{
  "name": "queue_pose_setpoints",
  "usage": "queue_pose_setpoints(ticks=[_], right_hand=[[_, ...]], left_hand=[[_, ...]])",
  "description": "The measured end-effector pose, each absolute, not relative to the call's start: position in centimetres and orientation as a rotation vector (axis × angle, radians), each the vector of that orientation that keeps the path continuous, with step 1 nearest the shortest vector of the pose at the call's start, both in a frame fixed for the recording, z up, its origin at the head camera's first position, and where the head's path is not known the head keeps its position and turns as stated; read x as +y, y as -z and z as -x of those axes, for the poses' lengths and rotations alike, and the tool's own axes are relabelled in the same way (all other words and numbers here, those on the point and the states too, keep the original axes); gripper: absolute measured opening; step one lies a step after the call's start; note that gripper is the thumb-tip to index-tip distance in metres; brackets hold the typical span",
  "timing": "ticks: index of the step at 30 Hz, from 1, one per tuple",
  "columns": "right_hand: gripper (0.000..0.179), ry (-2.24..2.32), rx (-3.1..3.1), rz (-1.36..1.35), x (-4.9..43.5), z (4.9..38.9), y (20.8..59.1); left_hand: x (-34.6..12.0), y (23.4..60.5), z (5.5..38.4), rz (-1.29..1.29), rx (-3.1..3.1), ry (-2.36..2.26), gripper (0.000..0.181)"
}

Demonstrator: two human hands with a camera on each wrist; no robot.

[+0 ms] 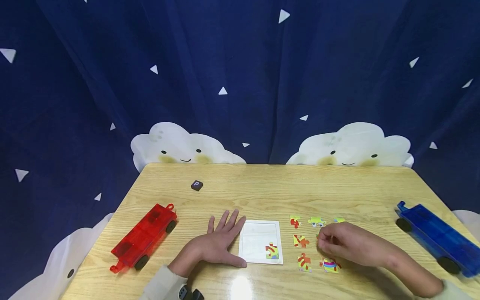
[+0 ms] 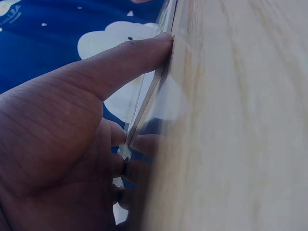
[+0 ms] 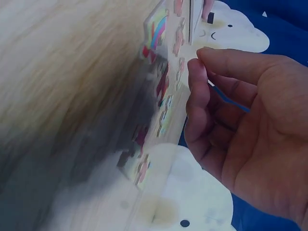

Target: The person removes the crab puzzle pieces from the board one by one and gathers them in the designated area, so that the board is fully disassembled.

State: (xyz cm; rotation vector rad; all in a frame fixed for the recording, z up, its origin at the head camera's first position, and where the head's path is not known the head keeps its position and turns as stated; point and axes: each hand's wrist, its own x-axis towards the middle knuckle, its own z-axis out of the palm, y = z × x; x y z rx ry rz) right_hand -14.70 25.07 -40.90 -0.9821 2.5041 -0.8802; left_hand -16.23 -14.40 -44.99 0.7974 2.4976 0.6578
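A white square puzzle tray lies on the table, with one red-and-yellow jigsaw piece in its lower right corner. My left hand spreads its fingers along the tray's left side. The left thumb touches the tray's edge in the left wrist view. Several loose pieces lie right of the tray, among them a rainbow piece and an orange piece. Above these pieces, my right hand has its fingers curled, thumb and index tips together. Nothing shows between those fingertips in the right wrist view.
A red translucent toy wagon stands at the left, and a blue one at the right. Toward the back lies a small black block marked P. A dark blue curtain with clouds hangs behind the wooden table.
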Motion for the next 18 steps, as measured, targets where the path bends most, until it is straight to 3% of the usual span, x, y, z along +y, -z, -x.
queue_pose_setpoints(ticks=[18], right_hand=[[0.011, 0.867, 2.507, 1.096, 16.6, 16.2, 40.6]], left_hand=[[-14.4, 45.1, 16.3, -0.808, 2.507, -0.642, 0.116]])
